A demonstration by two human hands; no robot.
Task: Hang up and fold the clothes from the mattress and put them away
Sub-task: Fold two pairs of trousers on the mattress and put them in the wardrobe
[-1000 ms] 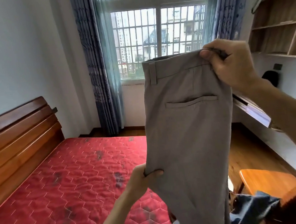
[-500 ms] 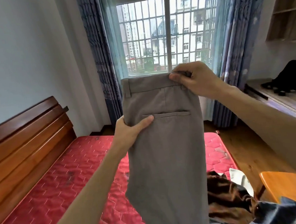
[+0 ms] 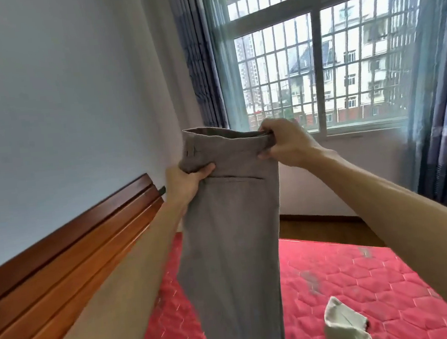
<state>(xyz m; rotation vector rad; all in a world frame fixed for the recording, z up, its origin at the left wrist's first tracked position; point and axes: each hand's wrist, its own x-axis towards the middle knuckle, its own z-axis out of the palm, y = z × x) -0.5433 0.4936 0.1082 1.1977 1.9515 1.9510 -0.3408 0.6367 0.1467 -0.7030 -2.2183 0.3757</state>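
I am holding a pair of grey trousers [image 3: 231, 237] upright in the centre of the frame, in front of the red mattress [image 3: 363, 273].

1. My right hand [image 3: 285, 144] is gripping the right end of the waistband. The fingers are curling over the top edge and the thumb is pressing the cloth from underneath.
2. My left hand [image 3: 188, 183] is clamping the left edge of the trousers just under the waistband, slightly lower in the frame than the right hand. Its thumb is lying across the front of the cloth, just above the left end of the pocket slit.
3. The waistband is spanning the gap between the two hands. Its upper left corner is standing above the left hand, with a belt loop showing there.
4. The legs are hanging straight down from both grips and running out of the bottom edge of the frame. I cannot tell whether the hems are touching the mattress.

A pale crumpled garment [image 3: 344, 327] is lying on the mattress at the lower right, apart from the trousers. A wooden headboard [image 3: 62, 266] is crossing the lower left. A barred window [image 3: 329, 63] is filling the upper right, with a blue curtain [image 3: 201, 62] hanging just to its left.
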